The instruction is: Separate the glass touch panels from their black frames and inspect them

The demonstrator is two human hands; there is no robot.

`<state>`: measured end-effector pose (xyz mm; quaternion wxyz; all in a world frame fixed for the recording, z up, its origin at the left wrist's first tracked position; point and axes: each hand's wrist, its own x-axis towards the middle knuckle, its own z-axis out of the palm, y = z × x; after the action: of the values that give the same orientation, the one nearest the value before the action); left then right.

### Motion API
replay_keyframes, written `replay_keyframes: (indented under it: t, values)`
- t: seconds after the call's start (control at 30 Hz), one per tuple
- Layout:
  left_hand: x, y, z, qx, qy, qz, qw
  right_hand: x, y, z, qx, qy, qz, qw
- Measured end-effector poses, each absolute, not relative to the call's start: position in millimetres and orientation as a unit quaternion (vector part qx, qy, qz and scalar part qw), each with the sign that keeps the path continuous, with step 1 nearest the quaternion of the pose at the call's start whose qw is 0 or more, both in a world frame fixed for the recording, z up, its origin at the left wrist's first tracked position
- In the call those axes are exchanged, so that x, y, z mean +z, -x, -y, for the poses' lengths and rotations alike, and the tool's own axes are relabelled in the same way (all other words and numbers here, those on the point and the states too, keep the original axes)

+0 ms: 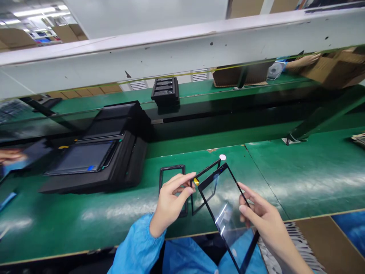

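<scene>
My right hand [261, 215] grips the right edge of a black-bordered glass panel [225, 205], held tilted above the front edge of the green table [85, 220]. My left hand [171, 199] pinches a small yellow tab [196, 181] at the panel's upper left corner, thumb and fingers closed on it. Under the panel, a second black-framed panel [205, 186] and an empty black rectangular frame [171, 179] lie flat on the table. A small white round sticker [222, 157] lies just beyond them.
A stack of black trays [97, 160] holding a screen stands at the left. A smaller black tray stack [165, 90] sits on the far conveyor. Another person's hand [303, 61] reaches at a cardboard box [339, 68] at far right; a hand [10, 156] shows at far left.
</scene>
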<state>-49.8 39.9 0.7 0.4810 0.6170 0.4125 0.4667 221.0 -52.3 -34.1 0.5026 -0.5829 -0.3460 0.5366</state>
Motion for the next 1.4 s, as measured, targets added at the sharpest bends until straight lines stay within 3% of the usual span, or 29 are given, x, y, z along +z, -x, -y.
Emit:
replay_keyframes:
  t: [0.4,0.8,1.4]
  values:
    - [1.0,47.7,-34.6,0.481,-0.613,-0.404,0.480,-30.3,-209.2,56.2,0.549,0.571,0.332,0.511]
    - [-6.3,43.8,-32.7,0.464,-0.453,-0.404,0.645,-52.3,-196.0,63.7,0.458,0.604,0.355,0.547]
    - [-19.9,37.0,-28.5,0.472,-0.402,-0.401,0.674,-49.4,-181.9,63.7,0.466,0.604,0.333,0.554]
